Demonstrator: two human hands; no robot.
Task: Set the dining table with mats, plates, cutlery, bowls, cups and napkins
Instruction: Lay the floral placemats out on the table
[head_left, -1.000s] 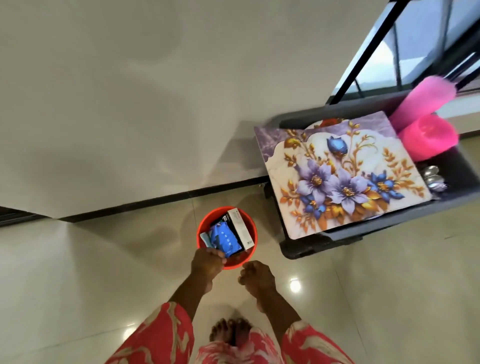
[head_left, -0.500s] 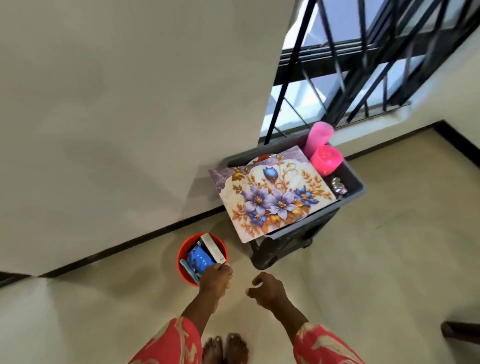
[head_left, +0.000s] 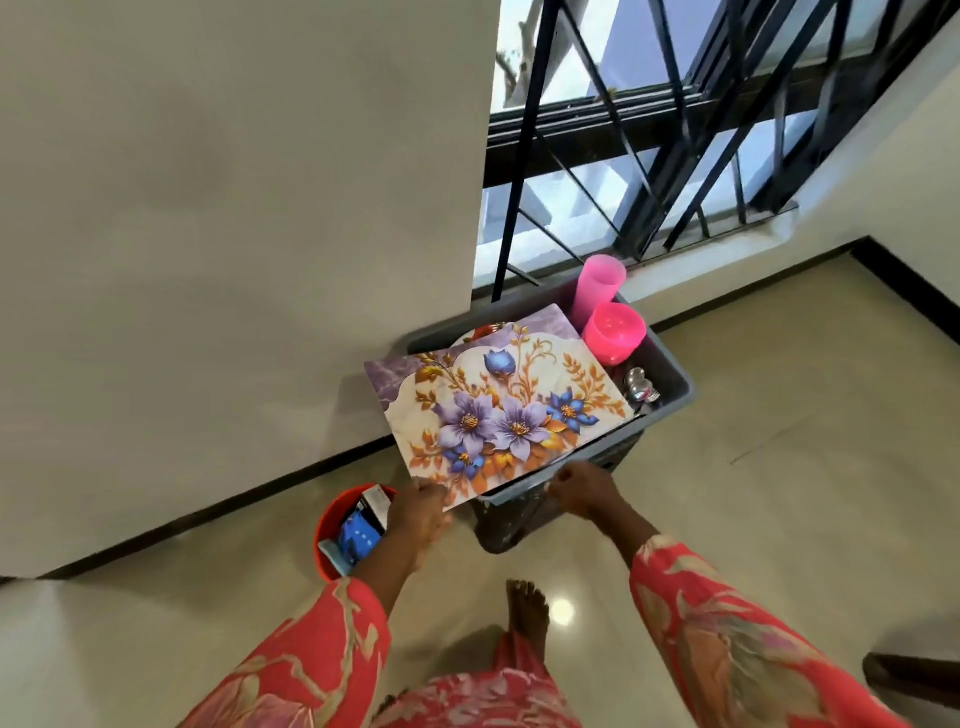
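Mat: we see the floral mat (head_left: 498, 410) lying atop the grey basket (head_left: 670, 387), beside pink cups (head_left: 613, 332) and spoons (head_left: 641, 387).
Left hand (head_left: 418, 512): we note fingers pinching the mat's near corner.
Right hand (head_left: 582, 488): curled at the basket's near rim; we cannot tell its grasp.

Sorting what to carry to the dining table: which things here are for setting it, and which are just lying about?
For the table:
floral mat
tall pink cup
pink bowl
spoons
all in or on the grey crate, which both hands reach

Lying about:
red bucket
blue packet and white box inside it
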